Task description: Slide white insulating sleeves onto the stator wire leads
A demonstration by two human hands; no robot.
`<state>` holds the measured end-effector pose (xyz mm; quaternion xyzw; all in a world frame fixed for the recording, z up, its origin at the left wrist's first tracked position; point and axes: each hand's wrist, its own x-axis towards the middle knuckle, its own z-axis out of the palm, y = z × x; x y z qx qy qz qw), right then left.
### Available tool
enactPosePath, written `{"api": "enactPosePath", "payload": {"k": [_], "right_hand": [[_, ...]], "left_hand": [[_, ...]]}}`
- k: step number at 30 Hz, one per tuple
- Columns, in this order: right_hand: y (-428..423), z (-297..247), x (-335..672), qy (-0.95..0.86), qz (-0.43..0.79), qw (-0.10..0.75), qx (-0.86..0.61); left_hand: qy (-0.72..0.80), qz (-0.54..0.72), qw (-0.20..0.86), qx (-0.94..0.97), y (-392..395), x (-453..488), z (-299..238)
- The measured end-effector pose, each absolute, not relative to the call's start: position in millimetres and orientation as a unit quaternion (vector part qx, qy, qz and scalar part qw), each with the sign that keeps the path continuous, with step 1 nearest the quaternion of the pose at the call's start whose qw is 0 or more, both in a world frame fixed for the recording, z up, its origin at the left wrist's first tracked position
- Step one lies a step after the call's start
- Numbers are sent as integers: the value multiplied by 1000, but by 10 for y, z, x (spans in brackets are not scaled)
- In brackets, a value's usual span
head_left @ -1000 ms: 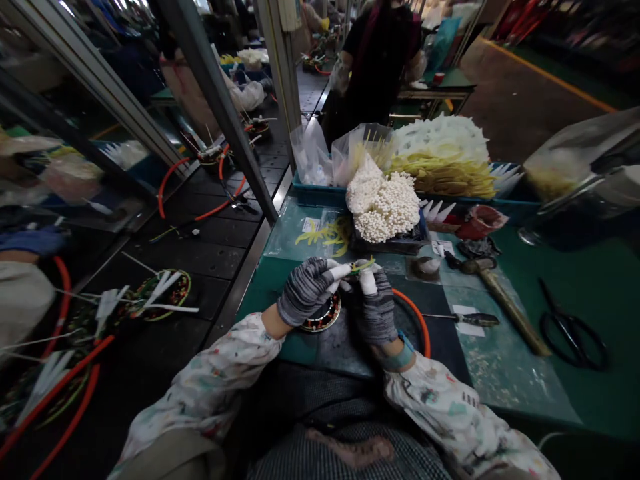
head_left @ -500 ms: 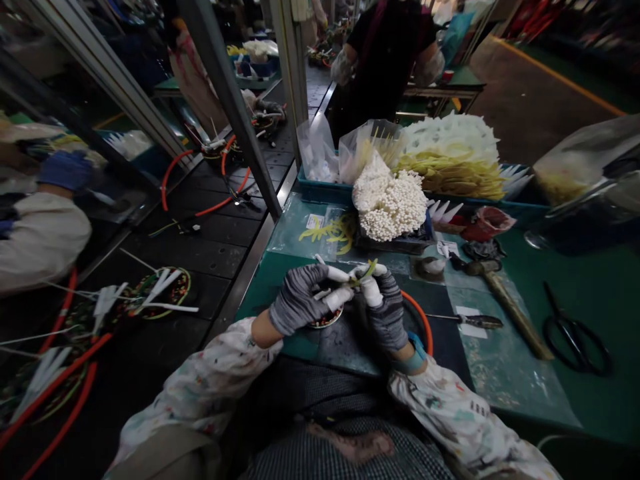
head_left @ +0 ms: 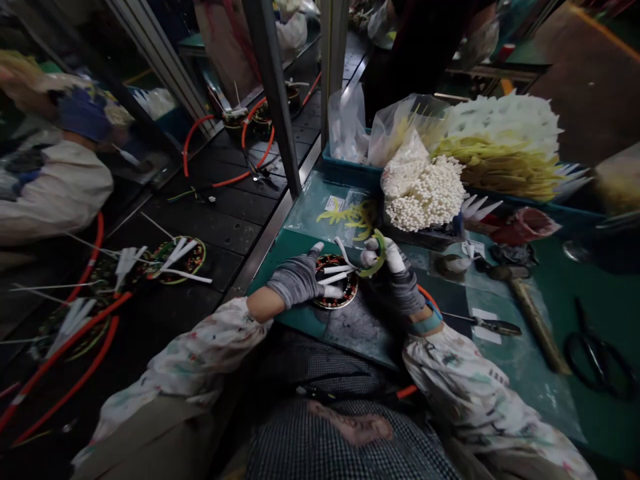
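Head view, sole entry.

Item: right hand (head_left: 383,252), grey striped glove with white-wrapped fingertips, pinching a curved yellow-green strip (head_left: 380,257) upright between thumb and fingers.

Item: left hand (head_left: 300,280), gloved alike, spread along the near-left rim of a wound ring (head_left: 345,298), probably a motor stator; whether it gripped the rim or merely rested there could not be told.

Item: white sleeves (head_left: 336,276), lying across the ring between the two hands, one tilted up beside the strip.

Item: surface (head_left: 285,247), green, under ring and hands.

Beyond the hands: loose yellow strips (head_left: 353,217) on clear plastic; a bundle of thin white tubes (head_left: 425,197); farther off, stacked yellow strips (head_left: 505,170) in a blue bin (head_left: 350,175).

Right of the right hand: screwdriver (head_left: 500,327), hammer (head_left: 537,317), and, outermost, scissors (head_left: 593,353). An orange cable (head_left: 431,299) curved close by the right wrist.

Left of the left hand, well apart: similar wound rings (head_left: 177,260) on a dark slatted line, and a co-worker's blue-gloved hand (head_left: 83,113).

Hazards, as judged: the strip, held by little of its length, could have slipped or creased had the padded fingertips pinched unevenly; the sleeves could have been bent or dragged by a sweep of the left thumb; the ring could have turned if loosely steadied; the cable could have snagged the right wrist.
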<state>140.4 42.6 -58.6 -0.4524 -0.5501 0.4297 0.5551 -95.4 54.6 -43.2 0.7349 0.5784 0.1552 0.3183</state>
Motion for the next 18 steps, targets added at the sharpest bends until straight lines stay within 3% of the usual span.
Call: {"api": "enactPosePath", "payload": {"k": [3,6,10,14,18], "right_hand": [[453,-495,1435,-576,497,493,-423],[382,-437,1378,-659,475,441,-381],[188,-521,1133,-820,294,342,-352],[-63,-673,967,-884,107,236,-390],[-344,-753,1000,-874,76,256,-407]], "left_hand": [[555,129,357,740,707,-1034,-490],[529,154,455,700,872,-1127,-564],[509,272,551,603,826,-1140,-671],[522,367,575,512,535,-1050,-673],[524,413,540,512,235,-1009,-626]]}}
